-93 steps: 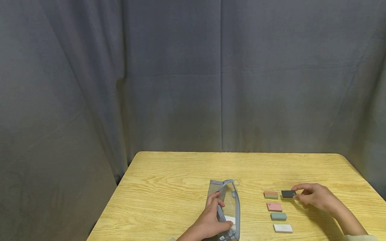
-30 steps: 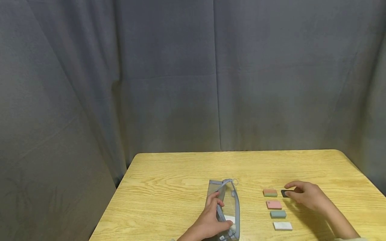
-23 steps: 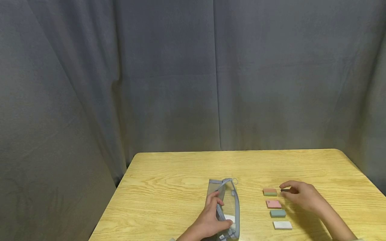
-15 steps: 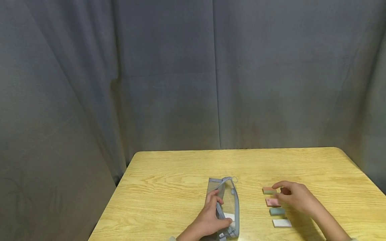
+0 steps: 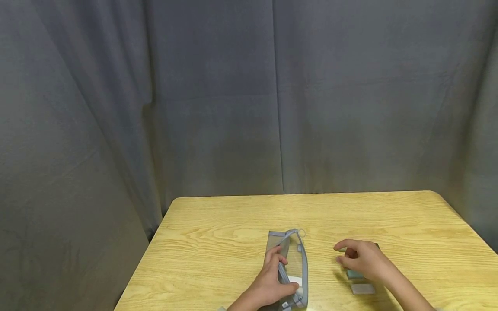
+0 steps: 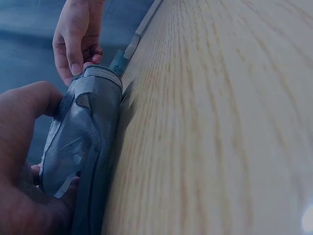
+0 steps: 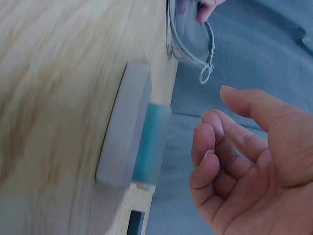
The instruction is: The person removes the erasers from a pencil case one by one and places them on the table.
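Observation:
My left hand [image 5: 268, 283] grips a grey mesh pencil case [image 5: 305, 268] that lies with its zipped mouth spread apart. A white block [image 5: 295, 281] shows inside it. My right hand [image 5: 365, 260], thumb and fingers apart with nothing between them, hovers over a column of small eraser-like blocks. Below the hand appear the teal block [image 5: 354, 274] and white block [image 5: 363, 289]. A bit of the orange-and-green block [image 5: 342, 249] peeks out at the fingers; the pink one is hidden. The dark block [image 5: 377, 245] sticks out behind the knuckles.
The wood-grain table [image 5: 218, 242] carries everything. A ring pull [image 5: 302, 233] sits at the far end of the pencil case. Grey curtains [image 5: 218, 108] hang behind the table and along its left side.
My right hand has left the dark block, which stays on the table, and has moved left over the other blocks, covering the pink one. The left hand keeps its grip on the pencil case.

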Demonstrator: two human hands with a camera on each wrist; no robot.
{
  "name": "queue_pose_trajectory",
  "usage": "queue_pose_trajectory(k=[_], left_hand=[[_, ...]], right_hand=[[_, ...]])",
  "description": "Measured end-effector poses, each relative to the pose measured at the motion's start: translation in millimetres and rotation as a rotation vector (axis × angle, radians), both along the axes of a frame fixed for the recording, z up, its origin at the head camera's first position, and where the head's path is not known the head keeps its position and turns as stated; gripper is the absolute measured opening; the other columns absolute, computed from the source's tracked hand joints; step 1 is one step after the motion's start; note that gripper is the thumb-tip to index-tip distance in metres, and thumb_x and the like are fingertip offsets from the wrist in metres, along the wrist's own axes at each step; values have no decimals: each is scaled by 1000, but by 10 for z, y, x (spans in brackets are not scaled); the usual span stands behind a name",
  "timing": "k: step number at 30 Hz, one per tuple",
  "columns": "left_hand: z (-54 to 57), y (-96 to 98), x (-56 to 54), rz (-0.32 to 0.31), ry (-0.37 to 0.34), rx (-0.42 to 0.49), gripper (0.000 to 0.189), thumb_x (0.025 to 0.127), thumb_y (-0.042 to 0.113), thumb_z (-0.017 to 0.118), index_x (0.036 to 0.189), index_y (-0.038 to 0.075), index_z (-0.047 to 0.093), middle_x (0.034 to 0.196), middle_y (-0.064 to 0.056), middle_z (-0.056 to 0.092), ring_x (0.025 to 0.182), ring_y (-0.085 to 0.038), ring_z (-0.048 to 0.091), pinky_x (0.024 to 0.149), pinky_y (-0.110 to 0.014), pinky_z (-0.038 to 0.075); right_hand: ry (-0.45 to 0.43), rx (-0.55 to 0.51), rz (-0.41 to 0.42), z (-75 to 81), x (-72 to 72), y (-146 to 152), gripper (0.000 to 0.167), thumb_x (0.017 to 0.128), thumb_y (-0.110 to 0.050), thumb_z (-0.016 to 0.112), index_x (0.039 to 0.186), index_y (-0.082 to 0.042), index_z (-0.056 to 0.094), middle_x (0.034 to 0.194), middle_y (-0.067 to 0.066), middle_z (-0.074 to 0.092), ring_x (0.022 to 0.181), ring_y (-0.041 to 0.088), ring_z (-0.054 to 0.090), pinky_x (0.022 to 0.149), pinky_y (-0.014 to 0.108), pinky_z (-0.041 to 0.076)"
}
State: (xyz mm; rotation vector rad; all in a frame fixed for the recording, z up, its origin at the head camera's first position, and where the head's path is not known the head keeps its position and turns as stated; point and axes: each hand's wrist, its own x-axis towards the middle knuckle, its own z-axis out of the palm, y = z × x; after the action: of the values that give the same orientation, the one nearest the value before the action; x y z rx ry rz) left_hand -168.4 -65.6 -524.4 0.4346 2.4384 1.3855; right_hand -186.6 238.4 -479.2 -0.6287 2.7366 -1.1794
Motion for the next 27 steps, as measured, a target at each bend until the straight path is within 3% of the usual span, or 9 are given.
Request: queue_pose_trajectory(k=[5, 10, 21, 27], left_hand=[[-14, 2, -2, 0, 4, 7, 48, 83, 31, 77, 114, 16, 44, 164, -3, 13, 115, -32, 55, 68, -26, 50], [-17, 6, -2, 5, 15, 2, 48, 82, 32, 77, 114, 17, 44, 164, -3, 14, 123, -37, 51, 71, -27, 51], [-16, 12, 5, 17, 13, -7, 48, 80, 29, 77, 114, 18, 44, 164, -2, 15, 121, -36, 51, 75, -31, 51], [-24, 17, -9, 23, 12, 5, 48, 78, 26, 75, 115, 18, 45, 163, -4, 15, 128, -39, 45, 85, -42, 52]], right_hand=[[15, 21, -9, -3, 24, -99, 30, 93, -21, 73, 116, -3, 70, 71, -10, 58, 57, 1, 45, 53, 23, 40], [31, 25, 2, -21, 25, -161, 29, 92, -21, 74, 115, -4, 71, 70, -11, 57, 57, 1, 45, 55, 23, 40], [59, -16, 25, -37, 51, -269, 26, 90, -19, 77, 111, -4, 72, 72, -10, 55, 60, 0, 46, 56, 23, 42], [40, -30, 56, -51, 70, -334, 28, 91, -20, 76, 112, -3, 71, 74, -9, 55, 59, 0, 47, 53, 22, 44]])
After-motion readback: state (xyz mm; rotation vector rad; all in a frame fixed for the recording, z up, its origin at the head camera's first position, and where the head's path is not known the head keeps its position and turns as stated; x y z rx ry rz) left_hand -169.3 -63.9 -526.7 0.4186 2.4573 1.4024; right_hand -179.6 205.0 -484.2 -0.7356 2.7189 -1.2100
